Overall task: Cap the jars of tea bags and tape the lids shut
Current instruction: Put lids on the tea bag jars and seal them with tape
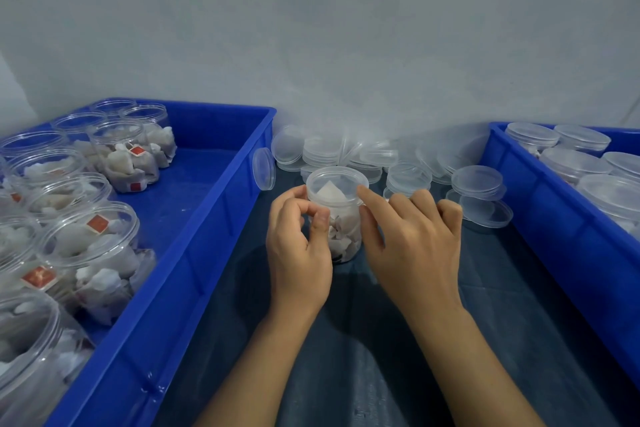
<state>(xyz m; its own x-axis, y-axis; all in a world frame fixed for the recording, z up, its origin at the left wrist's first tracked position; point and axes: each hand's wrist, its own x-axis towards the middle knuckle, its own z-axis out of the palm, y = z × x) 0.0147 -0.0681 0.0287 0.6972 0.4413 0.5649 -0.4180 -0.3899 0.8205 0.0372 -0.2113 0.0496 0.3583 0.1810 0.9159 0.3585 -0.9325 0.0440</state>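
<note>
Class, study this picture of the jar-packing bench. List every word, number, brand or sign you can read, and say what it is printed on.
No text here can be read.
Red square tags on the tea bags in the open jars in the left blue crate: print, if any, too small and blurred.
The jar that the left hand and right hand are on, the spare lids and the right crate: no print visible.

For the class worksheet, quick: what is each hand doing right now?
Left hand: fingers curled round the side of the capped jar, holding it.
Right hand: forefinger on the lid rim, thumb against the jar.
</note>
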